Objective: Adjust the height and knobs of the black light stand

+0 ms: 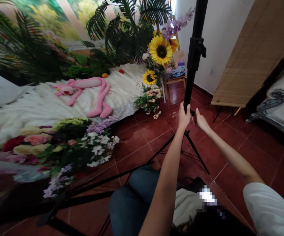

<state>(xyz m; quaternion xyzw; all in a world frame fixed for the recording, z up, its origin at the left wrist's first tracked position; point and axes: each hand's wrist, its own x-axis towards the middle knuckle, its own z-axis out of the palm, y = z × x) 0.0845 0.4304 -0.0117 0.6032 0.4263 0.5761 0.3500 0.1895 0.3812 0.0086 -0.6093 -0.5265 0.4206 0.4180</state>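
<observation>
Over red tiles (132, 149), left fingers (181, 110) clasp a black pole (192, 62), with right fingers (198, 114), grip unclear, beside its knob (193, 113).

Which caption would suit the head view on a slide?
Left hand grips a black stand, right hand near its lower knob, with sunflowers and a pink plush toy beyond.

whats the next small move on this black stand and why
Probably turn the lower knob with the right hand: that hand is right beside it, while the left hand grips the black stand at about the same height, which should steady it.
</observation>
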